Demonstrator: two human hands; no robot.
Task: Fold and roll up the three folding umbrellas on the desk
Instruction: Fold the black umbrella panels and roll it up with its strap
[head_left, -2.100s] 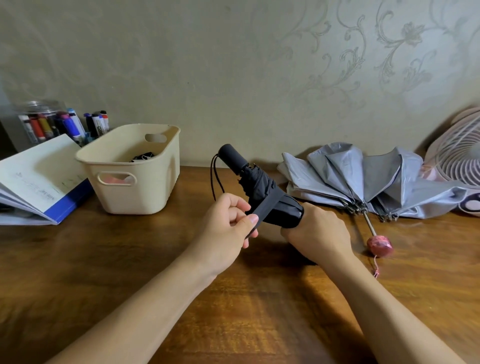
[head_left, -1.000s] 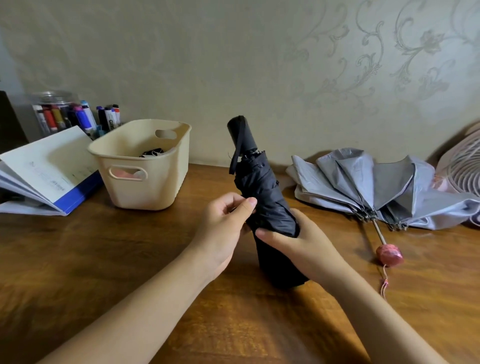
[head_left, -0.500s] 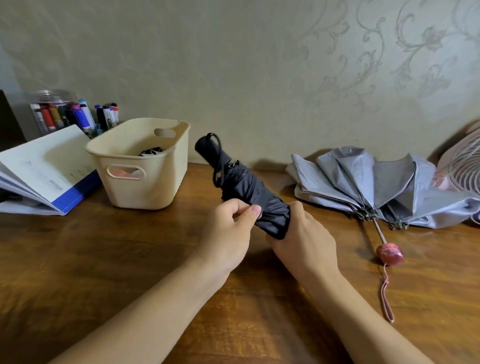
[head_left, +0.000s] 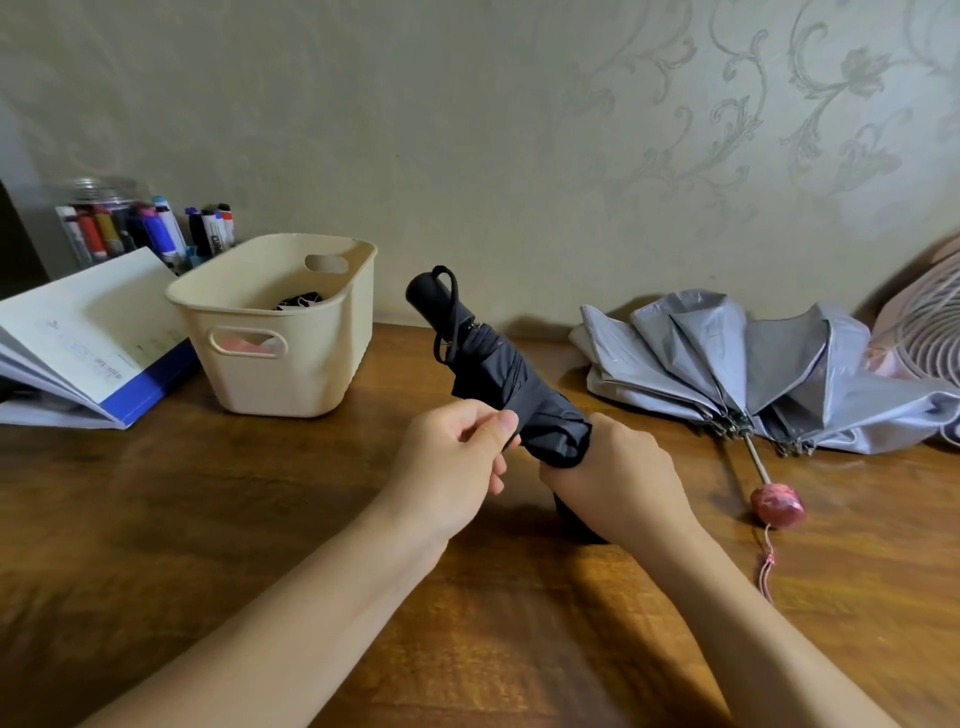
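Above the desk (head_left: 208, 519), black umbrella (head_left: 511, 395) slants, handle up-left, both hands gripping.

The person shows only as two arms. The left forearm (head_left: 311, 613) and the right forearm (head_left: 727, 597) are bare from the wrist back to the picture's lower edge, slim and smooth, widening gently toward the elbow. The left hand (head_left: 457, 457) and the right hand (head_left: 618, 478) are bare as well, with slender fingers. The left thumbnail (head_left: 507, 422) is short, plain and neatly trimmed. The right hand's knuckles make low, rounded bumps.
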